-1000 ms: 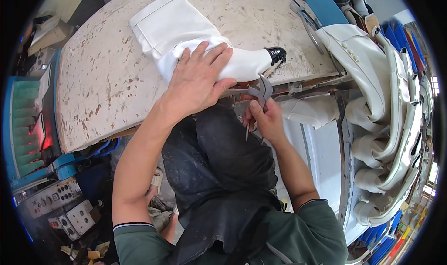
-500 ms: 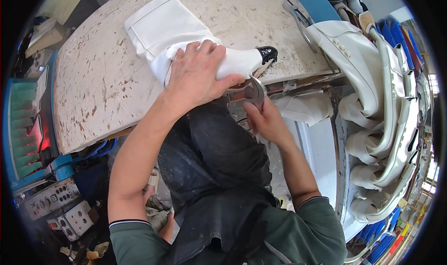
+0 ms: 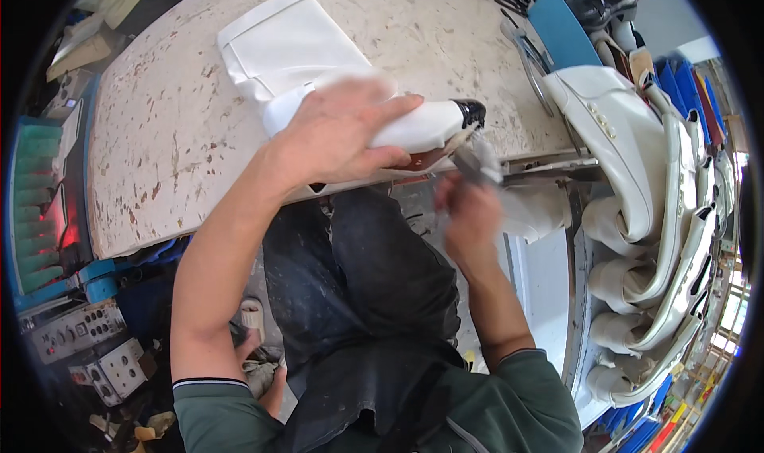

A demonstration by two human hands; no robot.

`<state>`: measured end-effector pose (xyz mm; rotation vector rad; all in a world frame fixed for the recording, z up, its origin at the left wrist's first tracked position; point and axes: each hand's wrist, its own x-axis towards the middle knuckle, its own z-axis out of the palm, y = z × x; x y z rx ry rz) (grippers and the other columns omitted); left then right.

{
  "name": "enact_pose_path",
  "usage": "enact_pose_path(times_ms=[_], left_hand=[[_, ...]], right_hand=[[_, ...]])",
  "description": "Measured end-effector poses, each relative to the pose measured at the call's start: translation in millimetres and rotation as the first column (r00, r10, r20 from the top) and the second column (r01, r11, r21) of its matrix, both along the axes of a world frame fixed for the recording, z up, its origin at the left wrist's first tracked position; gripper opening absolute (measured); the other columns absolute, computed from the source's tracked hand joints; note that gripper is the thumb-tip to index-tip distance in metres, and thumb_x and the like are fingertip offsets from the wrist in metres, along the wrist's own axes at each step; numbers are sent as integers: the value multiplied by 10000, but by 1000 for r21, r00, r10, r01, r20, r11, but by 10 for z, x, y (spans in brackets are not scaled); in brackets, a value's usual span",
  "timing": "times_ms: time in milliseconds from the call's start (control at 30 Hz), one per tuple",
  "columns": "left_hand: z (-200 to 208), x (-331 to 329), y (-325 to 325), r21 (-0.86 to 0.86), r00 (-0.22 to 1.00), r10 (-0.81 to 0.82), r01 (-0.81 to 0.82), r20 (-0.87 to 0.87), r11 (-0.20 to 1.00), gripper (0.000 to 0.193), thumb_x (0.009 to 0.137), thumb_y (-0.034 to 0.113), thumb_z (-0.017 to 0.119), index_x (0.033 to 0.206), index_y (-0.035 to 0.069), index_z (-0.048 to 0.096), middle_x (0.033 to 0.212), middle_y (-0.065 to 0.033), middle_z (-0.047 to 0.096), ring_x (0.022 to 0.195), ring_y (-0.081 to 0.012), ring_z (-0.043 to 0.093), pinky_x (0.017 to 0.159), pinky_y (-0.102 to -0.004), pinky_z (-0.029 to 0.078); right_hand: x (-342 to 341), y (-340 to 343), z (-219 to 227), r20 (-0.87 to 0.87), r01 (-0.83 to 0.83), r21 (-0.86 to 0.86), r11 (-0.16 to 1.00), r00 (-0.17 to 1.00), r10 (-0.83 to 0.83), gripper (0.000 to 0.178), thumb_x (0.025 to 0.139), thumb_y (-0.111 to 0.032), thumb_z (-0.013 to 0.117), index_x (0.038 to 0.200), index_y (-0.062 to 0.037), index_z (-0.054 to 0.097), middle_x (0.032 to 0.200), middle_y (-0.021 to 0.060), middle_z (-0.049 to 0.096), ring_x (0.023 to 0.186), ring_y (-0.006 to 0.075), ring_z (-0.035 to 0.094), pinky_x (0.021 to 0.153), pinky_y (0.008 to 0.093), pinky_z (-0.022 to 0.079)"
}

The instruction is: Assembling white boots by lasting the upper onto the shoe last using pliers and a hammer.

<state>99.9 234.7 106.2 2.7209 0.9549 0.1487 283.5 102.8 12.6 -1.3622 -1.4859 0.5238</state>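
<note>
A white boot point(image 3: 302, 43) with a glossy black toe point(image 3: 471, 114) lies on its side across the worktable, its shaft away to the left. Its brown underside point(image 3: 422, 160) faces me, and a ragged pale edge shows near the toe. My left hand point(image 3: 334, 126) is wrapped over the foot part, thumb at the underside edge and index finger along the upper; its other fingers are motion-blurred. In my right hand point(image 3: 471, 214) is a metal hand tool that looks like lasting pincers point(image 3: 479, 163). Their blurred head is beside the sole edge just below the toe; whether it touches cannot be seen.
The pale, chipped worktable point(image 3: 159, 134) curves around in front. At right, several white boots point(image 3: 613, 126) hang on a rack, with another white boot part point(image 3: 533, 210) under the table edge. A blue box point(image 3: 565, 27) and metal tools point(image 3: 525, 63) lie at the far right.
The boot has shifted slightly right. My left hand has slid back and lifted its index finger along the upper. My right hand has moved right and down with the tool, now blurred.
</note>
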Motion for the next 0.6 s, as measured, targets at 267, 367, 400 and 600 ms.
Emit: enact_pose_path(times_ms=[267,367,400,600], left_hand=[[1,-44,73,23,1000,7,-8,21,1000,616,781,395,690,1345,217,516,1165,-93,563,1069,-293,564,847,-398,495],[-5,-45,108,-3,999,44,-44,8,999,598,792,420,675,1333,217,522,1150,-92,562,1071,-287,562,859,-410,484],[-4,-51,78,-43,999,52,-52,-13,998,586,804,442,660,1328,220,521,1141,-92,558,1087,-283,553,883,-424,468],[-51,-49,61,-9,997,24,-24,70,1000,600,767,418,705,1299,194,540,1114,-102,563,1069,-291,560,865,-417,483]], right_hand=[[-69,144,89,-356,-12,-166,986,933,-49,410,1035,-352,299,929,-18,511,637,52,550,514,125,509,489,260,386],[12,67,241,-390,-135,-447,884,919,-56,437,1038,-378,276,993,-11,509,666,38,553,551,99,517,483,215,346],[-10,22,322,-347,-57,-310,949,936,-58,405,1037,-342,277,977,-20,516,667,41,555,556,103,523,486,222,353],[-23,69,373,-38,24,-337,941,998,-39,133,944,-164,500,996,-51,548,690,164,598,659,409,612,552,451,493]])
